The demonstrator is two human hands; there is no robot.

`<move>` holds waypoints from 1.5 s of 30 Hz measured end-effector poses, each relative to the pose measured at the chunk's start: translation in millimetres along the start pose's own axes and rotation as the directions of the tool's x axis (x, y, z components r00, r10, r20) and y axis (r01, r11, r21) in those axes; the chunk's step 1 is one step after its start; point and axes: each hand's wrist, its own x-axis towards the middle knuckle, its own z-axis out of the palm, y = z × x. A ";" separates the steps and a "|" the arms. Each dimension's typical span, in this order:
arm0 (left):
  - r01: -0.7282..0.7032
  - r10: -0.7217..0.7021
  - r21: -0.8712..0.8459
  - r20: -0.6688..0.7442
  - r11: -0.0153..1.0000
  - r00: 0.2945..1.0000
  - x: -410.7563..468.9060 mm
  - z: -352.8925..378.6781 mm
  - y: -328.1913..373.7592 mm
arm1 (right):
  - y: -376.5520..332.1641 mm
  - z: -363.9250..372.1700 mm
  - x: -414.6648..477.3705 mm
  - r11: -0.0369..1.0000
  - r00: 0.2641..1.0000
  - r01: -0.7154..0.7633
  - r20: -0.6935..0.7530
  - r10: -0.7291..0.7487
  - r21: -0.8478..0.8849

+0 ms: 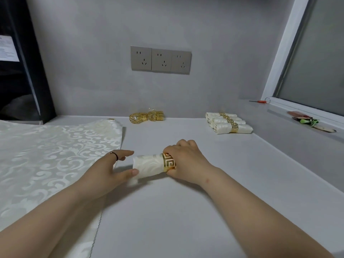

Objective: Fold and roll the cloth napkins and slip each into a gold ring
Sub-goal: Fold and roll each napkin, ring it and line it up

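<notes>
A rolled cream napkin point(149, 165) lies on the grey counter in the middle of the view, with a gold ring point(169, 162) around it. My right hand point(186, 161) grips the roll's right part, its fingers curled over it beside the ring. My left hand point(111, 168) is at the roll's left end, thumb touching the cloth and fingers extended. Spare gold rings point(146, 117) lie by the back wall. Several finished rolled napkins point(229, 122) with rings lie in a row at the back right. Flat patterned napkins point(52, 157) are stacked on the left.
A dark appliance point(20, 71) stands at the back left. Wall sockets point(161, 60) sit on the wall ahead. The window ledge at the right carries a small orange tool point(260, 101) and a few small items point(309, 121). The counter point(186, 220) extends toward me.
</notes>
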 end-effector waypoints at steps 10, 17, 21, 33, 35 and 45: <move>-0.265 0.194 0.303 0.246 0.915 0.950 64.0 88.2 22.2 | 153.3 -5.8 -45.1 0.857 0.870 -0.493 -0.051 0.491 -0.151; -0.307 0.199 0.428 0.277 0.850 0.940 84.1 104.6 13.8 | 217.9 15.1 -33.3 0.740 0.735 -0.662 0.086 0.672 -0.122; -0.304 0.195 0.453 0.270 0.838 0.943 84.3 106.8 9.0 | 245.7 26.8 -9.2 0.726 0.726 -0.678 0.052 0.686 -0.114; -0.283 0.210 0.357 0.230 0.890 0.950 89.6 112.0 -10.6 | 293.4 51.4 28.6 0.721 0.738 -0.659 0.003 0.675 -0.215; -0.284 0.210 0.354 0.232 0.891 0.950 90.3 111.9 -11.8 | 296.9 51.8 29.9 0.734 0.753 -0.644 -0.007 0.658 -0.218; -0.275 0.194 0.356 0.246 0.893 0.950 87.5 111.3 -3.8 | 286.4 47.4 17.5 0.800 0.812 -0.575 0.001 0.583 -0.171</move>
